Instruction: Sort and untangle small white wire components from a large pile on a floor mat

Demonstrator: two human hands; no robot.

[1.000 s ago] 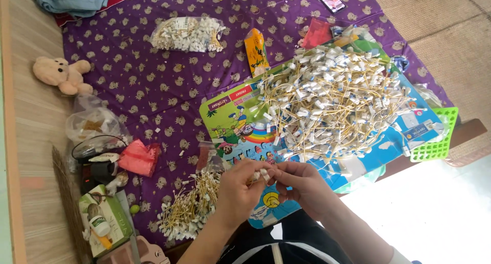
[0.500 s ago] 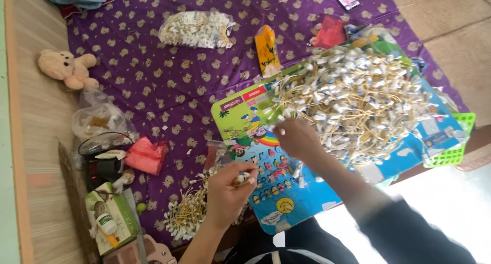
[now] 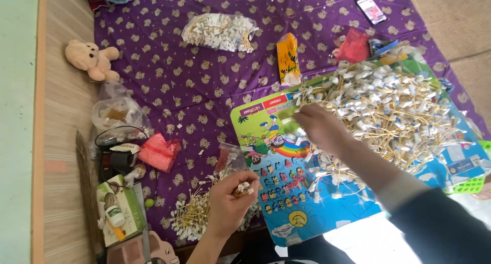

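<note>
My left hand [image 3: 228,201] is closed around a small bundle of white-tagged yellow strings [image 3: 243,188], held just above a sorted heap of the same strings [image 3: 190,218] on the purple cloth. My right hand [image 3: 318,126] reaches out over the colourful picture board [image 3: 286,213] and touches the near edge of a big loose pile of tagged strings [image 3: 388,108]. Its fingers are blurred, so whether they pinch a string is unclear.
A clear bag of tags [image 3: 221,31], an orange packet [image 3: 288,57], a red pouch [image 3: 354,46] and a phone [image 3: 372,9] lie on the purple cloth [image 3: 169,74]. A teddy bear [image 3: 92,59], plastic bags [image 3: 117,115], a pink cloth [image 3: 158,152] and a green box [image 3: 118,213] sit at left.
My right hand has left my left hand and stretched out to the big pile. My left hand stays low with its bundle.
</note>
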